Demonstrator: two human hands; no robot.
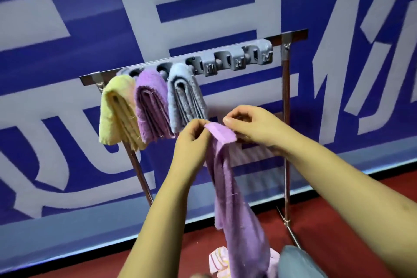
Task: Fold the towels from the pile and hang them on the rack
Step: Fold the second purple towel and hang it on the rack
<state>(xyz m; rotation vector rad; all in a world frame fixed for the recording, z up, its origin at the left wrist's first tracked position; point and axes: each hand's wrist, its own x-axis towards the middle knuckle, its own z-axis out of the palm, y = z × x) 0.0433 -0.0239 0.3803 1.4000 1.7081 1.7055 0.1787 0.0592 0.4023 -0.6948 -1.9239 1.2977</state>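
Observation:
A purple towel [234, 198] hangs long and unfolded in front of the rack, its top edge pinched by both hands. My left hand [191, 140] grips the left corner and my right hand [250, 124] grips the right corner. The metal rack [286, 101] carries a grey row of clips [237, 57] along its top bar. Three folded towels hang at its left end: a yellow towel [115, 108], a purple folded towel [151, 101] and a grey-blue towel [185, 97]. The pile [220, 259], pink striped cloth, lies on the floor below.
A blue banner with large white characters [203, 7] stands right behind the rack. The floor [338, 198] is red. The clips to the right of the grey-blue towel hold nothing. A grey-blue trouser knee [297, 264] shows at the bottom.

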